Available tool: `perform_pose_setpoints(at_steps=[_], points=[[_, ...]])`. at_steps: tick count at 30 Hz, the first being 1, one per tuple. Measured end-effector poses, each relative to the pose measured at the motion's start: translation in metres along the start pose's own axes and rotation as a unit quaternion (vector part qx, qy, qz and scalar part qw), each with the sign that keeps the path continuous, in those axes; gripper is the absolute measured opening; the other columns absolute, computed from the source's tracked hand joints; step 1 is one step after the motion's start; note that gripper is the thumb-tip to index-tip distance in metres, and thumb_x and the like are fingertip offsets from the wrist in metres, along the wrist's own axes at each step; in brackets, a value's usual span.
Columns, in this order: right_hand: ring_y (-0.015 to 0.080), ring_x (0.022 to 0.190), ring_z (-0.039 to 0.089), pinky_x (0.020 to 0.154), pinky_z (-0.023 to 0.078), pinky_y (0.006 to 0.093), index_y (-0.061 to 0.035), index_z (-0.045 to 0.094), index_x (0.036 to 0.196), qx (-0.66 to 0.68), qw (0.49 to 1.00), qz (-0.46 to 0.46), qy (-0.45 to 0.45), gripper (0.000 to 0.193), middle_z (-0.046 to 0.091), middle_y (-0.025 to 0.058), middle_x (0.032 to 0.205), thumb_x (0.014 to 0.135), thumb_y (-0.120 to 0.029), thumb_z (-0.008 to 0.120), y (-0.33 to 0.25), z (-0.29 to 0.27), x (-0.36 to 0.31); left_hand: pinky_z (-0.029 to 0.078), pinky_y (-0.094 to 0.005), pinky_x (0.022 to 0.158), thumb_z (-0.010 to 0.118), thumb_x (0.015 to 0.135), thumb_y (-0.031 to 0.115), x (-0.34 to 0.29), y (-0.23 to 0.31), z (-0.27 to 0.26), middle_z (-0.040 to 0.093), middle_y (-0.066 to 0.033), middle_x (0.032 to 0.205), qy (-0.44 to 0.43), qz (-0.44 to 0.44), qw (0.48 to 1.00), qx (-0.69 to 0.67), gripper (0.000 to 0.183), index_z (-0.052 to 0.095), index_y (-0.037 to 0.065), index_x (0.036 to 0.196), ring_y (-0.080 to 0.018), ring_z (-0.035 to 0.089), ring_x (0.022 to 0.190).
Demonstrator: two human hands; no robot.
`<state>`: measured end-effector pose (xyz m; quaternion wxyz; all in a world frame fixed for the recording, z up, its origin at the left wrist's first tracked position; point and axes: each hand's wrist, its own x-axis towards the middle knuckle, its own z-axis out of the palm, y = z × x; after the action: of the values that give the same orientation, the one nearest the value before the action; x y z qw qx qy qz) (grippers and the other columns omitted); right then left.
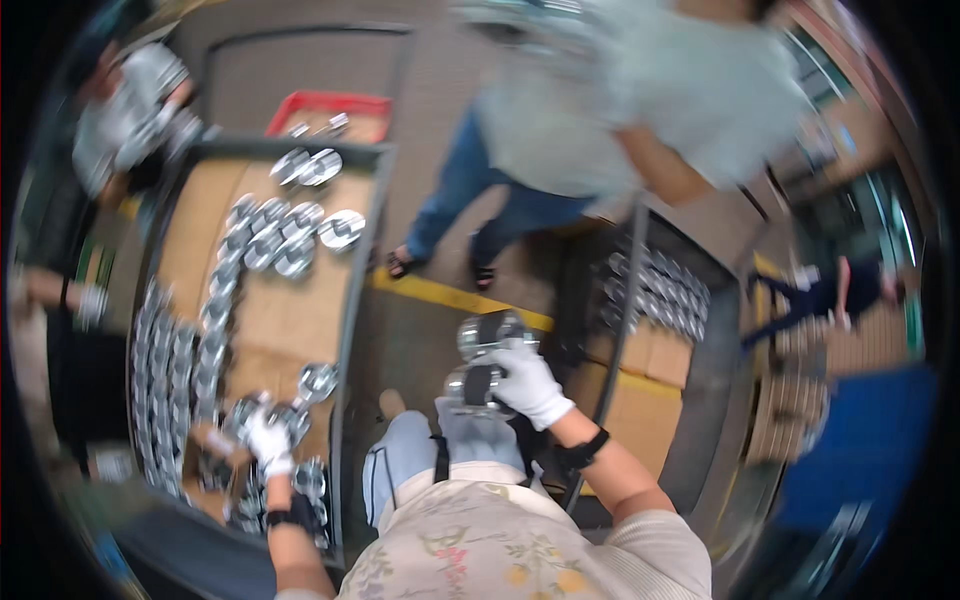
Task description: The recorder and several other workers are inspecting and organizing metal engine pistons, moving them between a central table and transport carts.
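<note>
Floral cloth of your top (480, 545) sat closest, pale and soft. Beyond it, your gloved right hand (525, 385) was curled around two chrome pieces (490, 325), dark-banded and round-ended, one ahead of the other, long axes roughly left to right, just left of that wrist. Well apart, your left hand (268, 443) lay over a shiny piece (240, 412) in the grey-rimmed bin (347, 330); blur hid whether it gripped. Matte brown cardboard (290, 315) lined that side.

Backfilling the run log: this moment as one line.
right hand: holding chrome pieces | left hand: at chrome cluster in left cart, grip unclear | cart: chrome rows on cardboard | co-worker: ahead, blurred
</note>
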<state>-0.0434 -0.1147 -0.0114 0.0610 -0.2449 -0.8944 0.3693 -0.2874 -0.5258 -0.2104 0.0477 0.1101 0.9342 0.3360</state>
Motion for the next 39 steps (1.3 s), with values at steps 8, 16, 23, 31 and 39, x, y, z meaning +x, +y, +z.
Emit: perform_pose_setpoints(at_steps=[8,16,23,31,39], points=[[0.0353,0.095,0.056,0.084,0.047,0.0397,-0.0137,0.068,0.094,0.047,0.985,0.103,0.128,0.028,0.056,0.0177,0.1,0.068,-0.01,0.058,0.096,-0.07,-0.092,0.042,-0.0366,0.088,0.054,0.066,-0.001,0.008,0.203,-0.021,0.059,-0.014,0.091,-0.075,0.157,0.977,0.125,0.027,0.06,0.002,0.092,-0.0294,0.055,0.088],[0.0399,0.093,0.054,0.084,0.046,0.0441,-0.0098,0.065,0.091,-0.02,0.917,0.198,0.345,0.024,0.055,0.0225,0.1,0.068,-0.011,0.059,0.184,-0.131,-0.21,0.043,-0.0352,0.092,0.058,0.054,-0.002,-0.064,0.434,0.128,0.064,-0.0117,0.094,-0.29,0.405,0.865,0.061,0.036,0.068,0.007,0.088,-0.0292,0.059,0.097],[0.0376,0.091,0.055,0.081,0.046,0.0428,-0.0071,0.065,0.09,0.061,0.812,0.347,0.465,0.024,0.057,0.0205,0.098,0.067,-0.006,0.059,0.243,-0.17,-0.276,0.048,-0.0354,0.075,0.062,0.05,-0.003,-0.134,0.603,0.228,0.059,-0.0099,0.084,-0.413,0.56,0.717,0.027,0.032,0.066,0.008,0.081,-0.0281,0.059,0.085],[0.0366,0.089,0.058,0.078,0.048,0.0415,-0.0111,0.069,0.089,0.064,0.731,0.449,0.51,0.027,0.059,0.0198,0.096,0.065,-0.003,0.058,0.344,-0.198,-0.28,0.05,-0.0354,0.073,0.068,0.056,-0.004,-0.195,0.758,0.338,0.061,-0.0104,0.083,-0.512,0.636,0.577,-0.002,0.025,0.065,0.008,0.078,-0.0286,0.061,0.08],[0.0368,0.087,0.059,0.075,0.05,0.0435,-0.0154,0.067,0.093,0.075,0.675,0.537,0.501,0.023,0.057,0.0193,0.102,0.075,-0.01,0.054,0.531,-0.196,-0.217,0.049,-0.0397,0.074,0.062,0.057,0.0,-0.216,0.842,0.492,0.059,-0.012,0.091,-0.576,0.692,0.435,0.023,0.029,0.063,0.014,0.082,-0.0327,0.059,0.084]])
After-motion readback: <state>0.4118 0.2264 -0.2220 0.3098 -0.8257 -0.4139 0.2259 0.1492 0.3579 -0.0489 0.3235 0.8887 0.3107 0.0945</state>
